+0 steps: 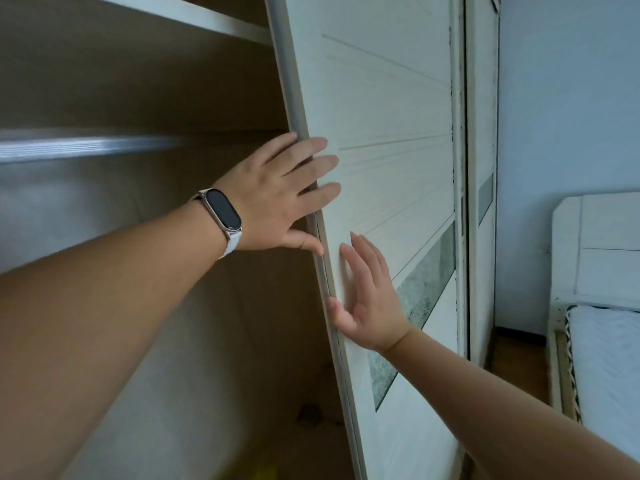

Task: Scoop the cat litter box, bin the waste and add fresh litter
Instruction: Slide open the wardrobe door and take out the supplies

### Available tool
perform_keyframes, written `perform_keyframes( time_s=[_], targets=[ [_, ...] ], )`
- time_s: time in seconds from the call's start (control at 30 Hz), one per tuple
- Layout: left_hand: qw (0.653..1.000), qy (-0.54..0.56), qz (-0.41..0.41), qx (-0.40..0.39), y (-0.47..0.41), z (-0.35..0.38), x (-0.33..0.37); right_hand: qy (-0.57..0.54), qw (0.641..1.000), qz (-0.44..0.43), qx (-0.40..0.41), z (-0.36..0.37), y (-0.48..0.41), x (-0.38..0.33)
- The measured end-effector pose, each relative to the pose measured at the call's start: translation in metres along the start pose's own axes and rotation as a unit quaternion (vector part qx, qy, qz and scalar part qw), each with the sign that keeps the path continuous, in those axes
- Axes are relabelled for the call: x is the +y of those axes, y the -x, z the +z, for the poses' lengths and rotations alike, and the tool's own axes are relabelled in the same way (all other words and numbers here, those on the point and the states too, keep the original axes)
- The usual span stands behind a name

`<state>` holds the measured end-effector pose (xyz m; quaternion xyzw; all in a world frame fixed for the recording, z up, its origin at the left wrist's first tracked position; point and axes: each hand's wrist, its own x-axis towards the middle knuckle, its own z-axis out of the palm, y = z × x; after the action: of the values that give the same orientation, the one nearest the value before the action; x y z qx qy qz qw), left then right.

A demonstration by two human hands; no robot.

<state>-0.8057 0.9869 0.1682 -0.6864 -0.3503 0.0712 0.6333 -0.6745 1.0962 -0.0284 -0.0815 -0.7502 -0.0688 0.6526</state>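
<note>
At the near edge of a white sliding door point(391, 98), two bare hands lie open against the panel. The left hand point(277, 195), with one watch point(223, 211) on its wrist, spreads four straight fingers over the door's front, and its thumb touches the edge. The right hand point(367, 299), lower and just right of it, presses flat on the front, fingers straight and pointing up, thumb at the edge. Neither hand holds anything. Left of the door the wardrobe stands open, showing two shelves point(79, 145), one above the other. A second door point(483, 133) stands behind the first, further right. One bed point(602, 358) sits at far right by the wall point(568, 98). Where the litter box is cannot be told from this view.
</note>
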Motion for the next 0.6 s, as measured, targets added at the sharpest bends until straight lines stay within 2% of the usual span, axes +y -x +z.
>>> perform_keyframes(
  time_s=[0.17, 0.47, 0.6],
  targets=[
    [0.996, 0.07, -0.038, 0.046, -0.033, 0.042, 0.014, -0.001, 1.0, 0.012, -0.013, 0.002, 0.001, 0.054],
    [0.978, 0.121, -0.128, 0.116, -0.063, 0.109, 0.051, 0.0, 1.0, 0.004, -0.007, 0.005, 0.0, 0.116],
    [0.975, 0.129, -0.131, 0.128, -0.074, 0.125, 0.052, 0.02, 1.0, 0.007, -0.008, 0.005, 0.0, 0.133]
  ],
)
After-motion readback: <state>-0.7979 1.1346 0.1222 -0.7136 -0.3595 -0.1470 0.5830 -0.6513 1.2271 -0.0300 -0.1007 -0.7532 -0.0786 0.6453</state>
